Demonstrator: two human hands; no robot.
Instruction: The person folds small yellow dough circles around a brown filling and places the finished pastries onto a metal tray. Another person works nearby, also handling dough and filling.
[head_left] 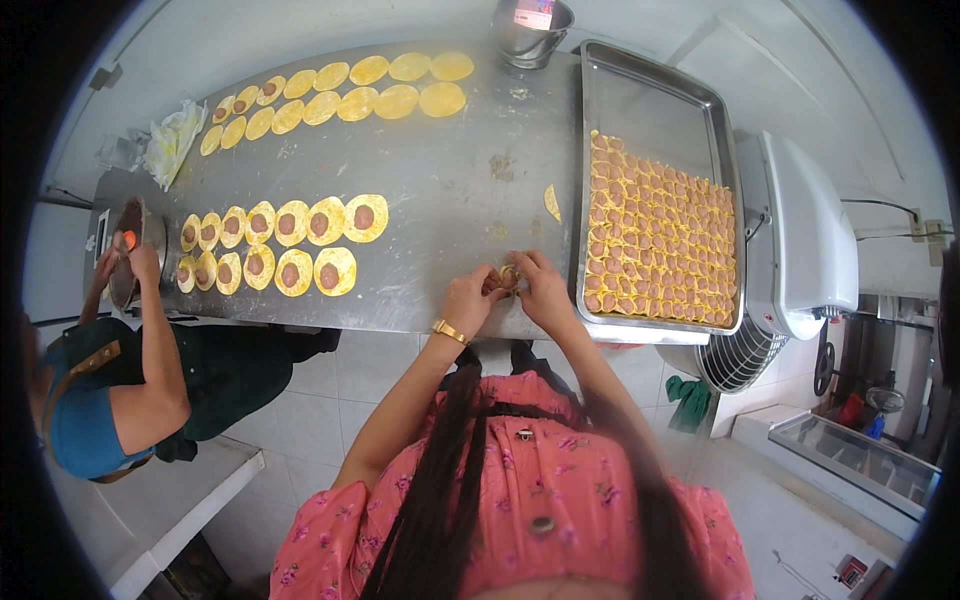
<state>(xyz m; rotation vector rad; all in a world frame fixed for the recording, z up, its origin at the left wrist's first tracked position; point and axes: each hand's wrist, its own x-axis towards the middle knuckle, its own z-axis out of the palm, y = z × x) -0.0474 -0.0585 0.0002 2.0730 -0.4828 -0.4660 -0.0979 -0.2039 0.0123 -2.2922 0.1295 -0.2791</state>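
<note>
Near the front edge of the steel table, my left hand and my right hand meet around one small meat-filled dumpling. The fingers of both are curled in on its yellow wrapper. Just beyond my right hand lies a single folded piece of yellow wrapper. To the right, a large metal tray holds tight rows of finished dumplings. On the left, two rows of round yellow wrappers each bear a lump of pinkish meat filling.
Along the far side lie more wrappers, mostly bare. A metal bucket stands at the back. At far left a co-worker reaches into a bowl. A white plastic bag lies behind. A white mixer stands beyond the tray.
</note>
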